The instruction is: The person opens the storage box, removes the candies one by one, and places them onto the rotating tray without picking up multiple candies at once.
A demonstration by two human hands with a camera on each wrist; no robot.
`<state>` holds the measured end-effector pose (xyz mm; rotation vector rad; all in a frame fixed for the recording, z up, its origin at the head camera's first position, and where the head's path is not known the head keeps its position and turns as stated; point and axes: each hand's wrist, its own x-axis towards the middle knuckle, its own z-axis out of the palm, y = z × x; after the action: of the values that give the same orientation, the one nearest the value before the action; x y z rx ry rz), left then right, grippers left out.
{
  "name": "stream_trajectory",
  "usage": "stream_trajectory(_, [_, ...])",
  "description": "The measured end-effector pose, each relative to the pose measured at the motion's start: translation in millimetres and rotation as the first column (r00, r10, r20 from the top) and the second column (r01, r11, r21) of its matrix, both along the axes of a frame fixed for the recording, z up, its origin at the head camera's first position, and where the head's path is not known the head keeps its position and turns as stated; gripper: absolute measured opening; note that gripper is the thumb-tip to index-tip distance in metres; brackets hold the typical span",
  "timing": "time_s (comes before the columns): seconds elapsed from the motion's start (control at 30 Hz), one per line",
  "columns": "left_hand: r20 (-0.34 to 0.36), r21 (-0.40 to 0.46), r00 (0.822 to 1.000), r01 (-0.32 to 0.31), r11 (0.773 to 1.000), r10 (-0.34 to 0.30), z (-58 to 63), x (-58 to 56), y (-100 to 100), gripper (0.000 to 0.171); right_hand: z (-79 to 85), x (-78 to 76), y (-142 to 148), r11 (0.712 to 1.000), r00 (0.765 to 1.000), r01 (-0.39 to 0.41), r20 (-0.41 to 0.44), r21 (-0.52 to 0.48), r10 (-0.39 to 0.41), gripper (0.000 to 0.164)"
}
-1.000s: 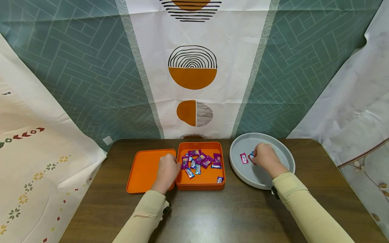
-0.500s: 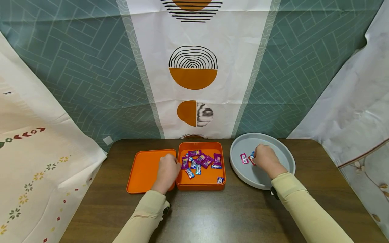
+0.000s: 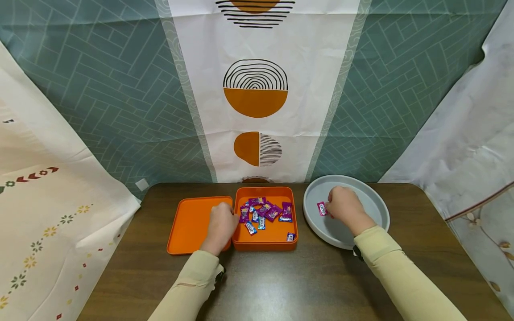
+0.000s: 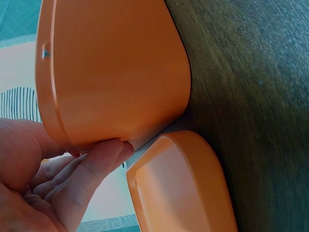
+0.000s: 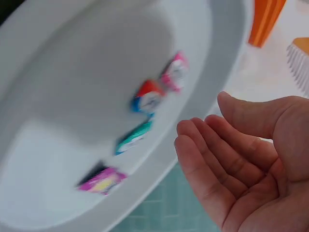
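Note:
My left hand (image 3: 221,225) grips the left wall of the orange box (image 3: 265,246), its thumb at the rim and fingers against the outside in the left wrist view. Inside the box lie several wrapped candies (image 3: 274,213), purple, blue and white. My right hand (image 3: 346,207) hovers over the round grey tray (image 3: 374,200), fingers loosely bent, thumb apart, nothing between them. Near it in the tray is a pink candy (image 3: 322,208). The right wrist view also shows a red-and-blue candy (image 5: 148,98), a green one (image 5: 134,137) and a purple one (image 5: 104,181); the head view hides these.
A shallow orange lid or tray (image 3: 192,225) lies left of the box, close beside its wall. All stand on a dark brown wooden table (image 3: 261,285). A patterned cloth (image 3: 257,147) hangs behind the table's far edge.
My right hand has shifted slightly left over the grey tray, toward the pink candy, and now covers the red candy in the head view. The left hand stays on the box.

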<state>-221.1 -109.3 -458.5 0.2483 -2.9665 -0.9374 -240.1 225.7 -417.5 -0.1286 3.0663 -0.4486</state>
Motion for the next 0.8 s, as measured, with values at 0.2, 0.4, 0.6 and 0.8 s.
stream_trajectory(0.2, [0.006,0.002,1.000,0.000,1.000,0.000,1.8,0.1,0,0.016,9.6,0.8,-34,0.997,0.996,-0.060,-0.064,-0.039,0.058,0.016])
stream_trajectory(0.4, [-0.005,0.011,1.000,0.003,1.000,-0.003,1.4,0.2,0,0.015,11.9,4.0,-76,0.985,0.984,-0.166,-0.069,-0.050,0.162,0.024])
stream_trajectory(0.6, [-0.008,0.016,1.000,0.010,1.000,-0.010,1.0,0.6,0,0.015,1.2,9.0,-107,0.965,0.962,-0.260,-0.097,-0.019,0.257,0.032])
stream_trajectory(0.8, [-0.014,0.013,1.000,0.014,1.000,-0.014,0.6,0.7,-2,0.019,-13.1,12.3,-127,0.935,0.934,-0.352,-0.052,0.050,0.355,0.040])
